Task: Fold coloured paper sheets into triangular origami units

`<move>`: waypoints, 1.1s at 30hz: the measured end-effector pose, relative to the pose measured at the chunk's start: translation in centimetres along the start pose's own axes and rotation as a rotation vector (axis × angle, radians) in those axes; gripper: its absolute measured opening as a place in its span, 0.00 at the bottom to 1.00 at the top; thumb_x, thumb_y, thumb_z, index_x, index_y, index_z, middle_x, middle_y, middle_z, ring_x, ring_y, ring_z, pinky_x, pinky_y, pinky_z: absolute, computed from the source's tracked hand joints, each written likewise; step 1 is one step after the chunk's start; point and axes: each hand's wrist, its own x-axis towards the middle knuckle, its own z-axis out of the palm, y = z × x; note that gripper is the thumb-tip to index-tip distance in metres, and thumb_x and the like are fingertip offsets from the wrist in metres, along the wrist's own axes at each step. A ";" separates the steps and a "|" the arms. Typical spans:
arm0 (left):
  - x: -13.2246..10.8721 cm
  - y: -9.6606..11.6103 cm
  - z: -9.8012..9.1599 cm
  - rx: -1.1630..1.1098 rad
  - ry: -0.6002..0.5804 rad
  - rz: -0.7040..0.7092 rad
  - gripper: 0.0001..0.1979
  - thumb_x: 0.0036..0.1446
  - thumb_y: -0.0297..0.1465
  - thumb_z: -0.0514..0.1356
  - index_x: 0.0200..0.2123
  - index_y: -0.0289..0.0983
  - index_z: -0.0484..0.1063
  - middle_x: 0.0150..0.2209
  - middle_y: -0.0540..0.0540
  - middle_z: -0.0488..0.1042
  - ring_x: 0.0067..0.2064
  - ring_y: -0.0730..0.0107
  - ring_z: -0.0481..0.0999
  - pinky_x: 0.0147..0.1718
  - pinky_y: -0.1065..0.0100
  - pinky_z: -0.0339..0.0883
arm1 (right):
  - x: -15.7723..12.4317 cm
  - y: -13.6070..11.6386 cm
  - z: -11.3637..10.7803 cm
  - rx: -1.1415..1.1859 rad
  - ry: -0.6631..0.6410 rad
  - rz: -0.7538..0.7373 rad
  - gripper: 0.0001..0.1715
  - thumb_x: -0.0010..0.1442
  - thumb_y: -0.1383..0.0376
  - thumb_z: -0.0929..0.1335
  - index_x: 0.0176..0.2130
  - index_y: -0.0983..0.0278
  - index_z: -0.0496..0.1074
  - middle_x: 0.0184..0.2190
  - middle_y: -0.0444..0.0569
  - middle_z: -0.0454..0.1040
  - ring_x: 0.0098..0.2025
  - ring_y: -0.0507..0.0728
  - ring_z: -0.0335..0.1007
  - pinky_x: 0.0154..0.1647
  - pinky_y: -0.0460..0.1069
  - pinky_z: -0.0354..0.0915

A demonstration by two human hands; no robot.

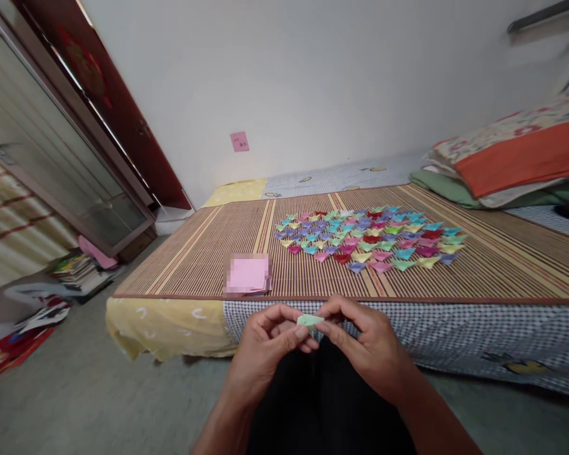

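My left hand [268, 347] and my right hand [367, 344] meet in front of me, just below the mattress edge. Both pinch a small pale green folded paper [309, 320] between fingertips and thumbs. Ahead on the striped bamboo mat [194, 253] lie several rows of small folded paper triangles [372, 240] in pink, red, blue, green, yellow and purple. A pink stack of paper sheets [247, 275] rests on the mat's near edge, just left of my hands.
The mat covers a low mattress [455, 335] with checked and yellow sheets. Folded pillows and bedding [512, 158] are piled at the right. A glass-door cabinet [52, 158] and books with loose papers [73, 268] stand at the left. A pink note [239, 141] sticks to the wall.
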 end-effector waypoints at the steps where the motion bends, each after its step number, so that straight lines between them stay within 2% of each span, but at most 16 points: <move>1: 0.0 0.0 0.0 -0.002 -0.005 0.000 0.12 0.53 0.34 0.74 0.35 0.33 0.80 0.29 0.45 0.84 0.30 0.71 0.82 0.33 0.73 0.73 | 0.0 0.0 0.0 0.000 0.003 -0.002 0.07 0.67 0.64 0.69 0.34 0.61 0.74 0.28 0.42 0.74 0.31 0.53 0.70 0.33 0.46 0.65; 7: -0.3 0.4 -0.1 0.031 -0.018 0.034 0.13 0.59 0.38 0.70 0.36 0.32 0.82 0.28 0.44 0.83 0.30 0.71 0.81 0.33 0.73 0.73 | -0.2 -0.2 -0.1 0.008 -0.013 -0.025 0.08 0.67 0.65 0.70 0.33 0.61 0.74 0.28 0.42 0.74 0.31 0.53 0.71 0.34 0.46 0.65; 11: -0.3 0.4 -0.1 0.017 0.017 -0.009 0.13 0.52 0.36 0.75 0.35 0.32 0.81 0.28 0.44 0.83 0.29 0.70 0.82 0.32 0.73 0.74 | -0.1 -0.4 -0.1 0.011 -0.011 -0.040 0.07 0.67 0.66 0.70 0.34 0.61 0.75 0.28 0.42 0.74 0.30 0.53 0.71 0.33 0.46 0.65; 15: -0.3 0.5 0.3 0.029 0.065 -0.005 0.13 0.51 0.35 0.75 0.32 0.32 0.80 0.25 0.46 0.82 0.27 0.71 0.81 0.31 0.73 0.74 | -0.1 -0.5 -0.2 0.006 -0.023 -0.069 0.07 0.67 0.66 0.69 0.35 0.61 0.76 0.29 0.43 0.74 0.31 0.53 0.71 0.33 0.47 0.66; 20: -0.7 0.9 1.0 0.160 0.083 0.081 0.13 0.56 0.39 0.72 0.31 0.34 0.78 0.26 0.47 0.80 0.29 0.70 0.78 0.32 0.71 0.73 | -0.2 -0.6 -0.5 -0.006 -0.006 -0.088 0.06 0.68 0.67 0.69 0.36 0.61 0.76 0.31 0.43 0.75 0.33 0.54 0.72 0.35 0.47 0.66; 25: -1.2 0.8 1.5 0.414 0.079 0.209 0.13 0.63 0.39 0.65 0.31 0.35 0.76 0.27 0.48 0.75 0.31 0.68 0.74 0.32 0.70 0.69 | 0.1 -0.9 0.0 -0.007 0.047 -0.123 0.05 0.67 0.69 0.69 0.38 0.61 0.76 0.34 0.44 0.75 0.36 0.54 0.73 0.39 0.48 0.67; 29: -1.3 0.5 1.7 0.586 0.079 0.295 0.13 0.66 0.37 0.62 0.31 0.36 0.76 0.30 0.46 0.76 0.33 0.66 0.73 0.33 0.69 0.67 | 0.3 -1.2 0.8 -0.029 0.072 -0.131 0.08 0.65 0.71 0.69 0.33 0.62 0.74 0.30 0.44 0.73 0.34 0.54 0.71 0.36 0.48 0.65; 33: -1.3 0.4 1.8 0.621 0.101 0.341 0.12 0.66 0.35 0.62 0.31 0.37 0.77 0.31 0.46 0.76 0.33 0.66 0.73 0.34 0.68 0.66 | 0.3 -1.4 1.1 -0.052 0.117 -0.124 0.11 0.63 0.73 0.68 0.30 0.61 0.70 0.28 0.43 0.71 0.31 0.54 0.69 0.33 0.48 0.64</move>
